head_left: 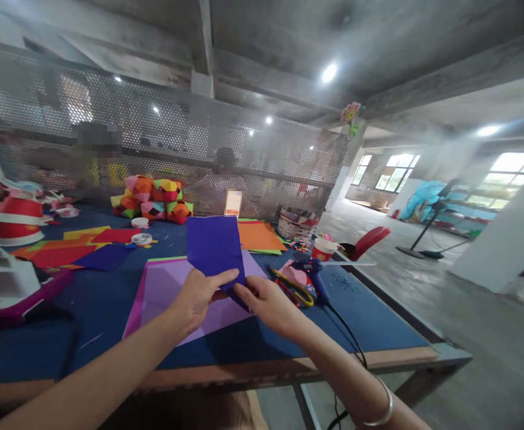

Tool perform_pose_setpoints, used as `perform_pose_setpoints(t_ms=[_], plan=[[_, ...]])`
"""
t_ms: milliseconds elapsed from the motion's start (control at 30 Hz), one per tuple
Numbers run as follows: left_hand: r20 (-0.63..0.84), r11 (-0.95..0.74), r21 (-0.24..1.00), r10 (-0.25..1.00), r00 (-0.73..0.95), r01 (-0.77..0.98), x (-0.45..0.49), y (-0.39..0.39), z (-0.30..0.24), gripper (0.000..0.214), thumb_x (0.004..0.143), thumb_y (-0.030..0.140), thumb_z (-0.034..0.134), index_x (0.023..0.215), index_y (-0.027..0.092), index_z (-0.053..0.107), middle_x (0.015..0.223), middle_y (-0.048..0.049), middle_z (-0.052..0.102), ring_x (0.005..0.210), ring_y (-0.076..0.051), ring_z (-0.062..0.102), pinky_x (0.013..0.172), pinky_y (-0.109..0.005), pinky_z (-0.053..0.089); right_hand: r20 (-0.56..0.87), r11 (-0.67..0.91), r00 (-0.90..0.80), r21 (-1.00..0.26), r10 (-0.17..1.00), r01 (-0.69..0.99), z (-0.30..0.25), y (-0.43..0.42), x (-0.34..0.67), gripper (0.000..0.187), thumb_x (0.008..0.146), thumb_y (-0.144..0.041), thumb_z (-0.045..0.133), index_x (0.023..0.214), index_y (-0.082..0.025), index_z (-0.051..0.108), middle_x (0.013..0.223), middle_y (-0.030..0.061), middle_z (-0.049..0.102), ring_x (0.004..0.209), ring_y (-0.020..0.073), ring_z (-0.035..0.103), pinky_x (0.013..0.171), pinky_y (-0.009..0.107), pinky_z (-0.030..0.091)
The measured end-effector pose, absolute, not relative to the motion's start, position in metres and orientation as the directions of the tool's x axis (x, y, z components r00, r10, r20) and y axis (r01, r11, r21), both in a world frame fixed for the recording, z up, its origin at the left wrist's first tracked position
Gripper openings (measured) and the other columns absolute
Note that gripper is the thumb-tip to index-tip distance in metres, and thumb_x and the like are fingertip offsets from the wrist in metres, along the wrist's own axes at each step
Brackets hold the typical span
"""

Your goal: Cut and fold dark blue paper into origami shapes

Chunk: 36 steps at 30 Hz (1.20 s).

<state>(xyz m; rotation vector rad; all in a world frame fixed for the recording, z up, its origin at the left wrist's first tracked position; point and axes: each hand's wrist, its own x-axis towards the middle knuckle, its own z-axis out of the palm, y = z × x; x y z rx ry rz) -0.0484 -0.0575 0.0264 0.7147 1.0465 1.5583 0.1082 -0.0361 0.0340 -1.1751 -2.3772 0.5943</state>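
Note:
A dark blue sheet of paper [215, 242] is raised above the table between both hands. My left hand [197, 295] grips its lower edge, the thumb lying across the front and the fingers behind. At the lower right corner, my right hand [268, 301] pinches the same sheet, which looks bent or folded there. Beneath the hands lies a stack of lilac and magenta paper [163, 298]. Right of the stack rest yellow-and-red handled scissors [300, 292] and a blue glue gun [316, 278] with its cord running off the table's front edge.
Folded-paper balls [152, 200] stand at the back. Loose coloured sheets [65, 254] and a purple power strip [49, 295] with a white plug occupy the left. Orange paper [257, 235], a woven basket [295, 223] and a paper cup [323, 248] sit at the back right. A perforated screen [262, 155] borders the table.

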Motion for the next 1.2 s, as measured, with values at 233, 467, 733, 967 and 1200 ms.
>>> perform_pose_setpoints(t_ms=[233, 467, 733, 967, 1200], plan=[[-0.040, -0.057, 0.962, 0.937, -0.346, -0.265, -0.111, -0.082, 0.017, 0.036, 0.063, 0.029, 0.090, 0.094, 0.016, 0.079, 0.088, -0.0096, 0.081, 0.078, -0.027, 0.076, 0.075, -0.040, 0.066, -0.054, 0.434, -0.649, -0.701, 0.759, 0.566, 0.022, -0.022, 0.107, 0.034, 0.106, -0.034, 0.051, 0.074, -0.022, 0.050, 0.063, -0.0055, 0.054, 0.052, 0.0115, 0.052, 0.051, 0.023, 0.042], [0.602, -0.439, 0.757, 0.757, -0.254, 0.484, -0.163, -0.096, 0.013, 0.010, 0.086, 0.025, 0.076, 0.094, 0.030, 0.077, 0.103, 0.0012, 0.077, 0.103, -0.023, 0.071, 0.100, -0.031, 0.054, -0.102, 0.481, -0.651, -0.590, 0.752, 0.649, 0.027, -0.015, 0.106, 0.017, 0.091, -0.025, 0.076, 0.077, -0.019, 0.069, 0.069, -0.0015, 0.069, 0.067, 0.0156, 0.065, 0.063, 0.025, 0.045], [0.438, -0.793, 0.242, 0.603, 0.667, 0.559, -0.167, -0.064, -0.028, 0.047, 0.100, 0.014, 0.054, 0.139, 0.033, 0.072, 0.147, -0.0062, 0.070, 0.137, -0.028, 0.065, 0.118, -0.045, 0.050, 0.036, 0.628, -0.679, -0.419, 0.733, 0.656, 0.029, -0.014, 0.100, 0.025, 0.099, -0.013, 0.064, 0.116, -0.020, 0.081, 0.119, 0.0093, 0.082, 0.115, 0.0245, 0.074, 0.102, 0.033, 0.049], [0.367, -0.773, 0.265, 0.634, 0.681, 0.577, -0.155, -0.077, -0.012, 0.041, 0.103, 0.020, 0.056, 0.139, 0.028, 0.073, 0.144, -0.0089, 0.072, 0.133, -0.028, 0.069, 0.116, -0.043, 0.055, 0.098, 0.660, -0.672, -0.337, 0.734, 0.671, 0.021, -0.010, 0.094, 0.023, 0.100, -0.012, 0.063, 0.113, -0.018, 0.081, 0.115, 0.0107, 0.082, 0.113, 0.0240, 0.075, 0.101, 0.032, 0.051], [0.318, -0.735, 0.270, 0.678, 0.663, 0.622, -0.145, -0.076, -0.007, 0.037, 0.103, 0.028, 0.057, 0.136, 0.025, 0.075, 0.140, -0.0095, 0.074, 0.125, -0.028, 0.074, 0.108, -0.039, 0.060, 0.116, 0.637, -0.631, -0.262, 0.767, 0.725, 0.024, -0.012, 0.086, 0.019, 0.102, -0.017, 0.066, 0.116, -0.019, 0.078, 0.114, 0.0073, 0.081, 0.110, 0.0210, 0.075, 0.097, 0.028, 0.051]])
